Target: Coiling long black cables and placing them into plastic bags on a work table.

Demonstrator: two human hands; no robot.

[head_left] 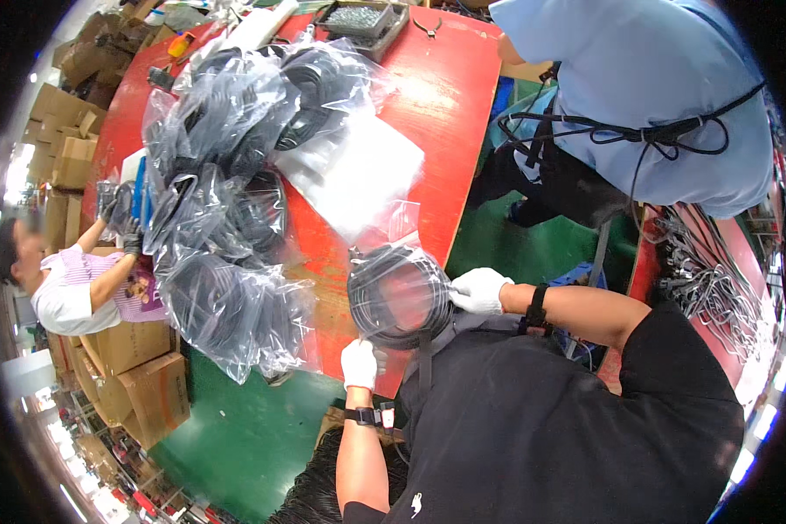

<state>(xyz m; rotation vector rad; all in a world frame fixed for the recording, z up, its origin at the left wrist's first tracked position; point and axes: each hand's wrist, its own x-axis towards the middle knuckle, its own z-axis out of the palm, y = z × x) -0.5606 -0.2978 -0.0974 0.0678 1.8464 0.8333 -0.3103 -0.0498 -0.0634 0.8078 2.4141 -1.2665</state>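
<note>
A coil of black cable [384, 301] in a clear plastic bag [403, 220] lies at the near edge of the red table, close against my body. My left hand [361, 362], in a white glove, grips the bag at its near left edge; part of its fingers is hidden. On the other side my right hand [480, 290], also gloved in white, is closed on the right side of the bagged coil. Just beyond the coil rests a stack of flat clear bags [358, 170]. To its left, several bagged black cable coils [227, 297] are heaped up.
The red table [441, 87] carries a tray of small metal parts [358, 19] and pliers [428, 29] at the far end. A co-worker in blue [646, 96] stands at right, another person [79, 284] at left. Cardboard boxes [153, 397] and loose cables [707, 288] flank the table.
</note>
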